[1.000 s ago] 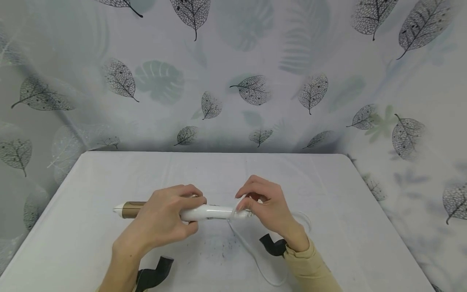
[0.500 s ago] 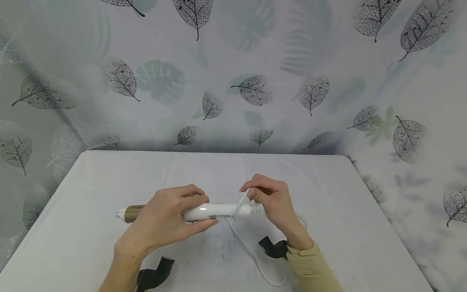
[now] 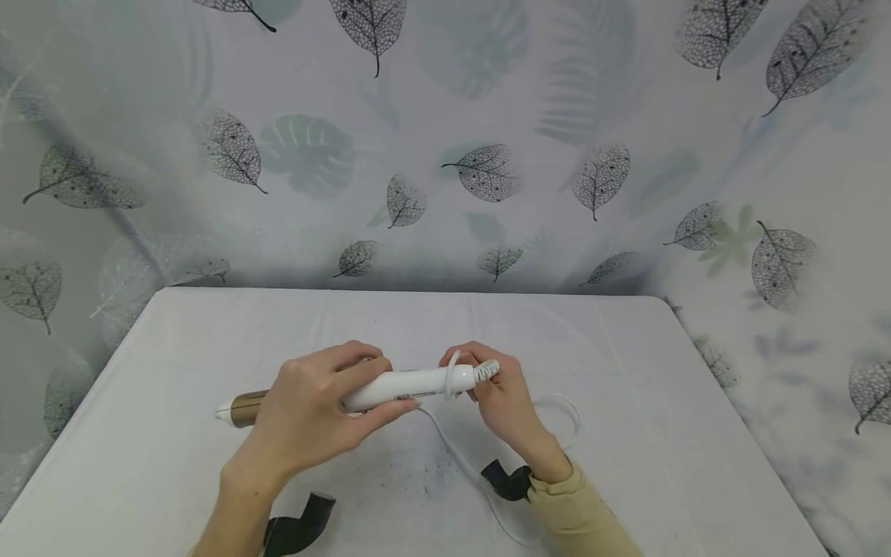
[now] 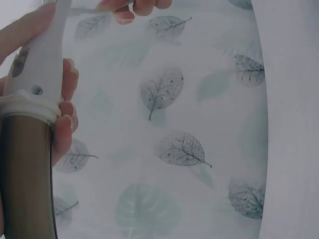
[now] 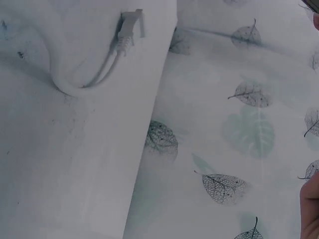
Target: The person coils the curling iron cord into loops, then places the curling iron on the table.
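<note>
In the head view a curling iron [image 3: 412,384] lies across the middle, its white handle pointing right and its gold-brown barrel [image 3: 245,408] with white tip pointing left. My left hand [image 3: 309,410] grips it where handle and barrel meet; the fingers [image 4: 65,129] curl round it in the left wrist view. The white power cord [image 3: 451,379] loops round the handle's right end. My right hand [image 3: 501,402] is behind that end, partly hidden by it. In the left wrist view its fingers [image 4: 124,12] pinch a stretch of cord running from the handle.
More cord lies on the white table [image 3: 626,387], forming a loop [image 3: 567,418] right of my right hand. A plug [image 5: 130,27] on the cord rests on the tabletop in the right wrist view. Dark straps [image 3: 301,526] hang at both wrists. Leaf-patterned cloth [image 3: 445,155] stands behind the table.
The handle end has tilted upward. My right hand has moved left and behind the handle, after drawing the cord up in front; the cord now loops round the handle end.
</note>
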### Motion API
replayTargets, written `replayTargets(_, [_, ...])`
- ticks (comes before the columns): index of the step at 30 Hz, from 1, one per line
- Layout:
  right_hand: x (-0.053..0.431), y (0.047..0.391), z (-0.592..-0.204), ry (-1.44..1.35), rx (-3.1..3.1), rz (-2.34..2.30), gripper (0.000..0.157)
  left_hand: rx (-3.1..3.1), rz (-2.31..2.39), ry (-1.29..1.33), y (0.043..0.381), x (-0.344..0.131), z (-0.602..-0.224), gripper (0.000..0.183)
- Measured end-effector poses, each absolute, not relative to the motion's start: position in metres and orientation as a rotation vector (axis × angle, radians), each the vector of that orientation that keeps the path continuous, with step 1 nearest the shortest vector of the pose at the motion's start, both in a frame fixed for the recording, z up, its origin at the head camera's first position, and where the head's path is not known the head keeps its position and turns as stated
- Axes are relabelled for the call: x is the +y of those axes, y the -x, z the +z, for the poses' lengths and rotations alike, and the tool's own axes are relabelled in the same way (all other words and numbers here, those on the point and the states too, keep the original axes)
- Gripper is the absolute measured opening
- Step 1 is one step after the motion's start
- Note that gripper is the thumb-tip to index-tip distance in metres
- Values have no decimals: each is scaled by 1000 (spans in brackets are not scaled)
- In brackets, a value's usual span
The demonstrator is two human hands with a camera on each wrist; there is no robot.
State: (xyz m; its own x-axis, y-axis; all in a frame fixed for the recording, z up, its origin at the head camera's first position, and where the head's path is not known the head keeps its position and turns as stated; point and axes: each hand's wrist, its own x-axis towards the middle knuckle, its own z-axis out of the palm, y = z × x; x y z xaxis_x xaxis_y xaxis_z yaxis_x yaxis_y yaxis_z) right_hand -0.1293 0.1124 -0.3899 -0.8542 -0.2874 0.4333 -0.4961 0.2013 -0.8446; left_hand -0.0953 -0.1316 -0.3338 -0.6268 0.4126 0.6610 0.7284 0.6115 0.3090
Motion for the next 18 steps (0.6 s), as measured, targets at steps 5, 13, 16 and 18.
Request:
replayTargets(5, [110, 127, -388, -779, -2342, 1646, 21, -2278, -794, 828, 96, -133, -333, 33])
replayTargets(13, [110, 124, -388, -868, -2537, 1609, 26, -2287, -813, 784, 98, -134, -336, 31])
replayTargets(16, [109, 123, -387, -927, -2528, 1638, 26, -2304, -810, 722, 98, -134, -337, 30])
replayTargets(18, [108, 122, -387, -985, -2501, 1633, 25, -2321, -790, 663, 99, -133, -337, 29])
